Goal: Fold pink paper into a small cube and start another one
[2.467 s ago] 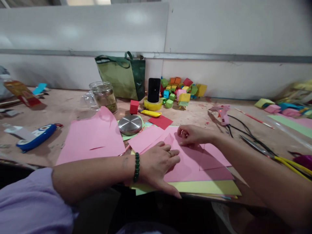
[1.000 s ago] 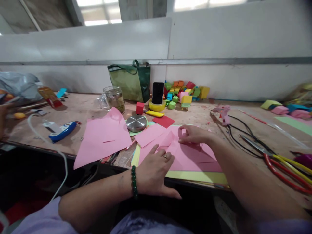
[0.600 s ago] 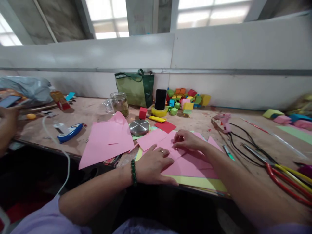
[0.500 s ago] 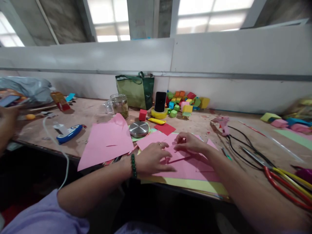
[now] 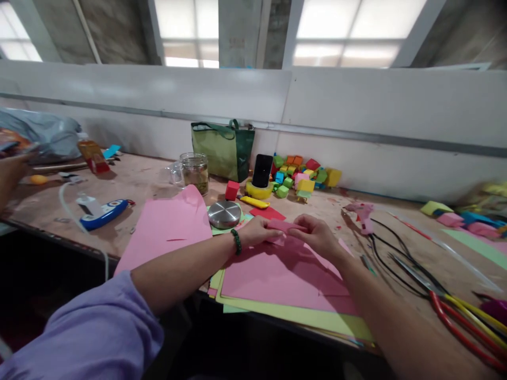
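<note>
Toward the back edge of the bench, a green bag, a phone and paper cubes stood in the way. Beyond the right hand, another hand could pass between cubes and glue gun; nearer the front edge, red-handled scissors made an obstacle.

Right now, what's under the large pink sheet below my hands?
Yellow paper and pale green paper stick out along the near edge of that pink sheet; whatever lies farther in is covered.

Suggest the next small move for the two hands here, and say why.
Probably press along the small pink paper to firm its crease: the left hand and right hand pinch its opposite ends, and it looks folded.
</note>
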